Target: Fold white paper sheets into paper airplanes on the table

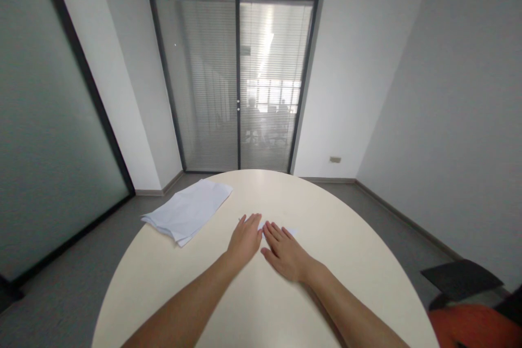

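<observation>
Near the middle of the round table, a small piece of white paper [292, 231] lies mostly hidden under my two hands. My left hand [245, 240] rests on its left part, fingers stretched out and pointing away from me. Flat beside it, my right hand [285, 251] presses on the paper with its fingers extended. The fingertips of both hands almost meet. A thin edge of something shows just left of my left fingers, too small to name. To the left lies a stack of white paper sheets [191, 207], apart from both hands.
The round cream table [350, 283] fills the lower middle. Beyond it stand glass doors [238, 81] with blinds. A chair with a red seat [475, 326] and black back [463, 280] is at the lower right. A frosted glass panel [53, 119] stands on the left.
</observation>
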Tool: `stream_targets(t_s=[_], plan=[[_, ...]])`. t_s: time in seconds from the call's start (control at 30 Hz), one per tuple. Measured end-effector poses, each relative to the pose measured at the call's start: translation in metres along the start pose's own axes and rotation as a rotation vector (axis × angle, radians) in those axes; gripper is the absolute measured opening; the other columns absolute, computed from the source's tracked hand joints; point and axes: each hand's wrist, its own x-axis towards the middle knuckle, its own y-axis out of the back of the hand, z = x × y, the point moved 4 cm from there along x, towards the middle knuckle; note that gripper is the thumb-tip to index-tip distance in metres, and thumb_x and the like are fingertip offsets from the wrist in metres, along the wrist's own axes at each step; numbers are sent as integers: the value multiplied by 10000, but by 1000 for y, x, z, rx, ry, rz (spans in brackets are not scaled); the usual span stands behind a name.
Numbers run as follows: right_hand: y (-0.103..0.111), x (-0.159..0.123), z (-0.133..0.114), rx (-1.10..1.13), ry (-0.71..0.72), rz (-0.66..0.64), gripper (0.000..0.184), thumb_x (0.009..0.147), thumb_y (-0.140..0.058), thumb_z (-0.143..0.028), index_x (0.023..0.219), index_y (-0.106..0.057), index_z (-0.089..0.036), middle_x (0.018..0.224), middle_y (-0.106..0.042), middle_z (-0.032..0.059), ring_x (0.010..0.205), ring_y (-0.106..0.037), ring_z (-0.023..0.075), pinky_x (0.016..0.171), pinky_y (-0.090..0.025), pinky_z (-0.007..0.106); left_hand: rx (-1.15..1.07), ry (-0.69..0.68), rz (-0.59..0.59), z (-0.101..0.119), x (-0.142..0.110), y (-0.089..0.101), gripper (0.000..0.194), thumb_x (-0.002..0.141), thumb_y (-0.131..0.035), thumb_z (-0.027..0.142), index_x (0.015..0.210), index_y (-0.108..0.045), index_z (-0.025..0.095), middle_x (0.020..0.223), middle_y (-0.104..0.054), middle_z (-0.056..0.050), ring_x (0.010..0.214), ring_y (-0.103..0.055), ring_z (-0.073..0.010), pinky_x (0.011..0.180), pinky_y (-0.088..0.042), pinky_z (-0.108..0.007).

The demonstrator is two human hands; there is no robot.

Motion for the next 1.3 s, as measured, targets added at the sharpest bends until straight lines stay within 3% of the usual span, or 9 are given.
stream_targets(t_s=[0.1,0.2,0.37,0.53,0.63,0.77,1.0,1.3], plan=[[-2,3,3,-20,-80,-49,696,1004,-223,-458,1573,-145,-64,1635,-87,146,1520,-66,278,1229,-89,472,31,-32,-131,4,0,-6,468,1003,-258,184,1396,-504,122,1501,-470,-136,1413,-401,-244,1174,-303,-431],[-2,7,4,-33,-139,-63,677,1002,-180,-428,1578,-121,-77,1641,-68,124,1522,-45,260,1229,-77,469,72,-55,-174,8,-3,-7,515,1020,-264,277,1487,-388,98,1575,-338,-164,1474,-276,-285,1181,-279,-454],[-2,17,9,-37,-183,-85,653,997,-140,-390,1586,-74,-114,1651,-49,73,1525,-27,232,1228,-59,460,117,2,-237,7,-3,-9,558,1026,-229,375,1552,-280,197,1627,-219,-122,1496,-163,-357,1183,-222,-547],[-3,30,18,-2,-219,-135,664,1007,-115,-405,1578,-86,-68,1649,-35,118,1524,-10,224,1223,-74,447,116,8,-308,6,1,-9,608,1011,-245,399,1567,-215,153,1633,-155,-152,1505,-107,-355,1184,-198,-558],[-3,35,20,-16,-234,-79,645,1016,-130,-388,1572,-150,-62,1643,-78,153,1523,-49,252,1211,-115,470,74,16,-280,9,2,-7,587,1012,-226,356,1549,-266,122,1624,-194,-148,1507,-130,-330,1190,-200,-537],[-3,35,21,-60,-283,42,653,1021,-175,-430,1565,-211,-72,1632,-140,181,1516,-106,289,1197,-150,461,67,120,-152,8,1,-6,560,1004,-249,319,1511,-347,104,1603,-262,-167,1494,-189,-337,1185,-214,-530],[-2,32,34,-58,-447,69,814,973,-239,-623,1572,-176,-76,1637,-95,197,1519,-64,311,1199,-85,470,97,184,-134,1,4,-6,574,997,-307,322,1482,-357,19,1575,-284,-242,1479,-248,-327,1179,-245,-479],[-1,28,54,-37,-440,51,820,959,-223,-659,1580,-171,-127,1648,-76,158,1521,-30,312,1192,-44,528,53,35,-131,3,6,0,477,1007,-318,282,1454,-466,204,1540,-412,-135,1441,-332,-328,1151,-298,-502]])
